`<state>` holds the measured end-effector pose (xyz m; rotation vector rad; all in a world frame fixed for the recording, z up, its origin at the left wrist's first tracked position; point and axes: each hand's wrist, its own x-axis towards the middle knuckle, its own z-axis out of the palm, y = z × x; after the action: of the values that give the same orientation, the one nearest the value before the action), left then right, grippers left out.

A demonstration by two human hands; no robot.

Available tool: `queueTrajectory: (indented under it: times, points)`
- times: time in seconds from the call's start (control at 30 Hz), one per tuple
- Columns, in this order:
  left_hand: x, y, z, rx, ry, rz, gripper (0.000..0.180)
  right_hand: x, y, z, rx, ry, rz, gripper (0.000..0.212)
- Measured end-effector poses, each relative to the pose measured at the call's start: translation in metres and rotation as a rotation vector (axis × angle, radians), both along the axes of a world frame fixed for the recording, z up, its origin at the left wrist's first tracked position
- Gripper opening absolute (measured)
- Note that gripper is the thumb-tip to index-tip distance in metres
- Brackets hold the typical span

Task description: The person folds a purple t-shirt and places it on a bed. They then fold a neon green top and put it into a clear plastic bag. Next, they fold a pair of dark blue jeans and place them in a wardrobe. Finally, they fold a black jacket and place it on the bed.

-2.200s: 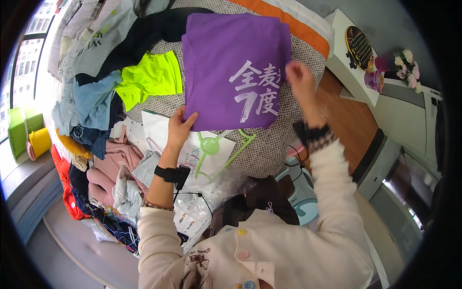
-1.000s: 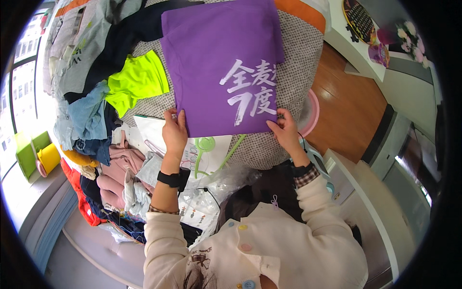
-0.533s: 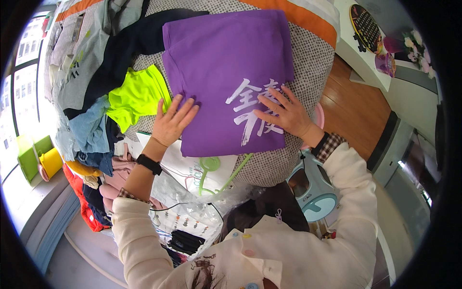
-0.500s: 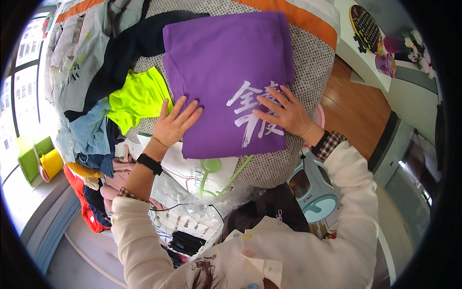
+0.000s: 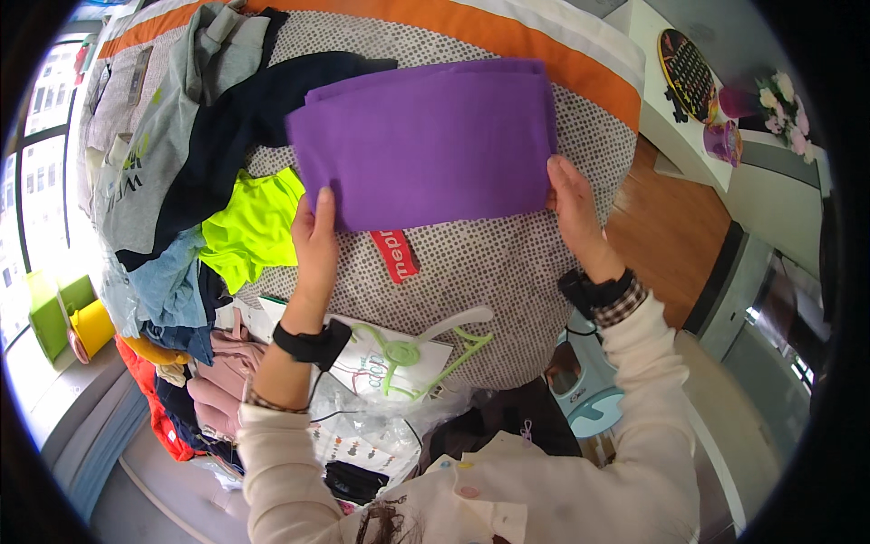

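Purple garment (image 5: 426,145) was folded over since half a second back: the white printed characters that faced up under two flat palms were gone from view, and a plain purple panel showed instead (a fold, by my reading, with the print now turned inside or under). It was a compact rectangle lying on the dotted grey bedspread (image 5: 507,272), its far edge near the orange band (image 5: 507,36).

Left hand (image 5: 315,238) had the near-left corner, fingers closed on the cloth edge, thumb on top. Right hand (image 5: 571,204) pinched the near-right edge likewise; whether that edge was raised off the spread I could not tell from this angle.

A red label (image 5: 393,256) lay on the spread just below the near edge, apart from the cloth.

Edges and room: dark navy garment (image 5: 236,136) touched the purple rectangle's left side, with the neon yellow top (image 5: 245,227) just beside the left hand. Heaped clothes (image 5: 172,308) crowded the whole left. Open spread lay toward the person, down to the green and white hangers (image 5: 426,340) on a plastic bag (image 5: 362,363). To the right the bed edge fell away to wood floor (image 5: 671,218), near the right wrist.
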<state>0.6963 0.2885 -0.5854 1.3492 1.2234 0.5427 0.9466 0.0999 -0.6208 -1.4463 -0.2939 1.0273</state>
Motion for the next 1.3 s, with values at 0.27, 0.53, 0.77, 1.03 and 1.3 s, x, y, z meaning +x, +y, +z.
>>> queueTrajectory:
  times: [0.27, 0.53, 0.77, 1.03, 1.3]
  points:
    - [0.020, -0.003, -0.029, 0.575, 0.217, 0.154, 0.033, -0.037, 0.019, -0.006, -0.149, -0.942, -0.349, 0.020]
    - [0.012, 0.001, -0.042, 0.657, 0.303, 0.170, 0.031, -0.029, 0.020, -0.015, -0.318, -0.859, -0.370, 0.022]
    - [-0.014, 0.016, -0.008, -0.212, 0.192, -0.005, 0.050, -0.049, -0.018, 0.010, -0.206, -0.157, -0.376, 0.031]
    - [0.000, 0.030, 0.007, -0.563, -0.120, 0.143, 0.040, -0.033, 0.006, 0.020, -0.280, -0.105, -0.297, 0.055]
    - [0.017, 0.025, 0.032, -0.191, -0.347, -0.126, 0.041, -0.014, 0.008, 0.046, 0.006, -0.245, -0.325, 0.037]
